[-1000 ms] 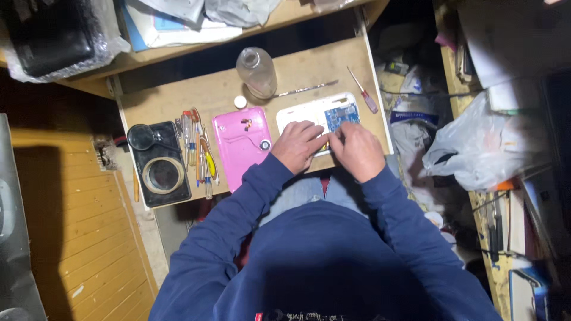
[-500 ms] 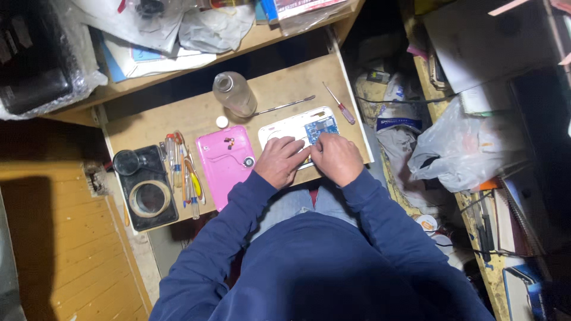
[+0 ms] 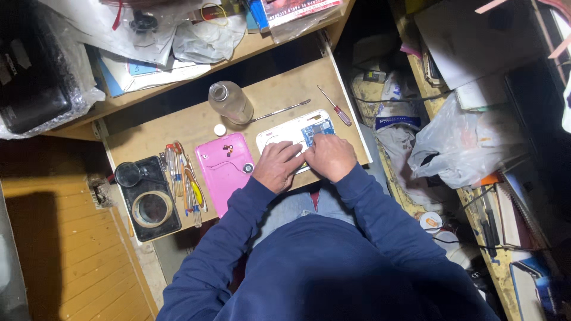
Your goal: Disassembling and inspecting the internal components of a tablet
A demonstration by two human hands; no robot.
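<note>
An opened white tablet, its blue circuit board exposed, is pressed flat under the left hand and right hand on a wooden pull-out counter; whether the fingers are closed on anything cannot be told. A pink back cover, clear bottle, red-handled screwdriver and black tool tray are laid alongside. Plastic bags are piled right, in a dim, cluttered room.

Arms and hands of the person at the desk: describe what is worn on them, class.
Both arms are covered by long dark navy sleeves of a plain pullover, ending at the wrists. The left hand and right hand are bare: no gloves, and no watch or rings that can be seen.
</note>
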